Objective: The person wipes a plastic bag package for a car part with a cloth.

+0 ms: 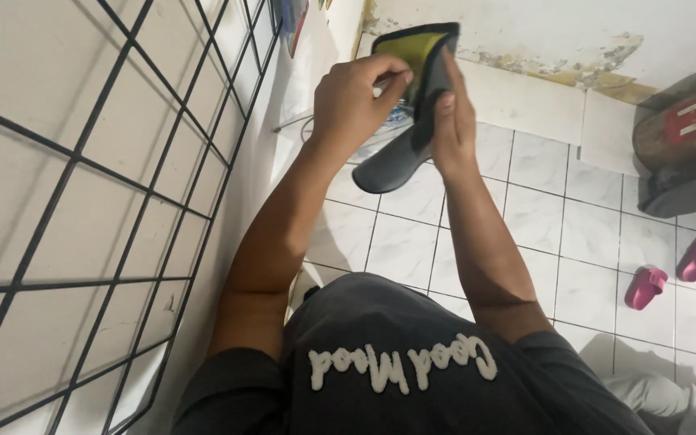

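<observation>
The left hand (356,101) is raised in front of the person's chest, its fingers curled and pinching the upper edge of a grey slipper (408,121) with a yellow-green lining. The right hand (453,121) is pressed flat against the slipper's other side, fingers straight and pointing up, thumb across its front, so the slipper is clasped between the two hands. The slipper is held in the air above the floor, its open top pointing up toward the wall and its rounded grey toe hanging down and to the left.

Seen from the head camera looking down, both bare forearms reach forward from a black shirt (396,370) with raised white lettering on the chest. Below the hands is a white tiled floor (541,225). On the left stands a white wall covered by a black wire grid (122,177). On the floor to the right, well apart from the hands, lie two pink sandals (670,274) close together. At the upper right sits a brown bundle (686,129) on a grey base, against a peeling white wall (541,40).
</observation>
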